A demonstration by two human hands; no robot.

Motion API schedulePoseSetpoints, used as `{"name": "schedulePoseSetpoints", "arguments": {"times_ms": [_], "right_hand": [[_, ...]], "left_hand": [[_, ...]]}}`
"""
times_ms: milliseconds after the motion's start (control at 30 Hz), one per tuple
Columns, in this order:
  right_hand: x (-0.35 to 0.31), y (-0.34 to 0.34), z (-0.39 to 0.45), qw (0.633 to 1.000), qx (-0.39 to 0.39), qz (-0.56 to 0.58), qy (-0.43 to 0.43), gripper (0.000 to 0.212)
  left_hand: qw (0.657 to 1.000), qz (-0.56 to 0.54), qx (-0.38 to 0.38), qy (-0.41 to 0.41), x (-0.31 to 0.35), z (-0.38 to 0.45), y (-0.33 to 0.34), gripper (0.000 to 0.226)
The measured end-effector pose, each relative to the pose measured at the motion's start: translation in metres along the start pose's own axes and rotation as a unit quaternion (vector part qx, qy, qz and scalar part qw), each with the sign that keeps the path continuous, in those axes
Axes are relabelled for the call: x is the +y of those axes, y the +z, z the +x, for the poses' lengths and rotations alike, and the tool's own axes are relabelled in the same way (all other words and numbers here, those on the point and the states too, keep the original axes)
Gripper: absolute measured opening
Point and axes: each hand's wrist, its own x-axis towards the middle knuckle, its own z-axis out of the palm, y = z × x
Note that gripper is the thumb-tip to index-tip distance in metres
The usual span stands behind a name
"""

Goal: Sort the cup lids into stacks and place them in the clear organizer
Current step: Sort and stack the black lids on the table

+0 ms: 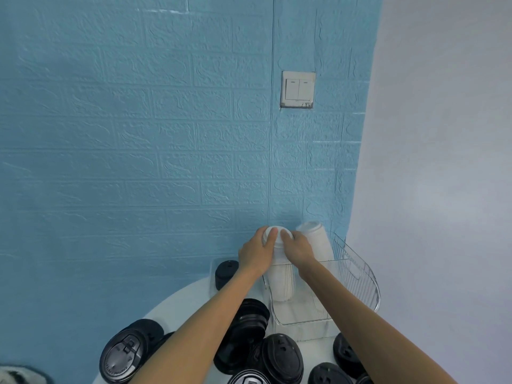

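Both my hands are up on the top of a tall stack of white cup lids that stands upright inside the clear organizer, toward its left side. My left hand wraps the upper left of that stack, thumb lying across the top lid and fingers curled round the far side. My right hand grips the stack from the right, its fingers bent over the top rim, so the two hands meet over the topmost lid. Just to the right, a second stack of white lids leans back against the blue brick-pattern wall, its foot inside the same organizer; my right hand sits close beside it, and I cannot tell whether they touch. The organizer is ribbed, see-through plastic with a cut-out handle in its right wall, and it stands on the white round table near the wall. To its left, a short stack of black lids stands in another clear container, of which I see only the edge. Nearer to me, loose black lids lie scattered and overlapping on the table under and between my forearms, with one large flat-topped black lid tilted at the left. A white double light switch is fixed on the wall above.
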Motion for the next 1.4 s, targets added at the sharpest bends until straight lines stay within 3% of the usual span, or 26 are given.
{"name": "schedulePoseSetpoints", "arguments": {"times_ms": [133,300,533,833,1033,1200,1400], "right_hand": [[0.000,0.002,0.007,1.000,-0.014,-0.027,-0.002,0.042],[-0.001,0.004,0.017,0.998,-0.035,-0.040,0.026,0.059],[0.000,0.006,0.024,0.993,-0.041,-0.111,-0.008,0.046],[0.002,0.003,0.032,0.976,-0.082,-0.196,-0.039,0.045],[-0.001,0.000,0.029,0.977,-0.098,-0.184,-0.034,0.047],[-0.005,-0.001,0.019,0.986,-0.070,-0.147,-0.033,0.045],[-0.005,-0.003,0.007,0.989,-0.047,-0.135,-0.028,0.064]], "left_hand": [[0.999,-0.023,-0.010,-0.024,-0.005,0.007,0.001,0.066],[0.998,-0.041,-0.021,-0.033,-0.003,0.014,-0.003,0.058],[0.997,-0.053,-0.051,-0.019,-0.001,0.022,-0.003,0.043],[0.996,-0.070,-0.054,-0.020,-0.009,0.023,0.005,0.043],[0.998,-0.026,-0.058,-0.003,-0.013,0.022,0.001,0.044],[0.996,-0.056,-0.060,0.015,-0.008,0.015,0.002,0.056],[0.995,-0.086,-0.043,0.020,-0.008,0.007,-0.001,0.062]]}}
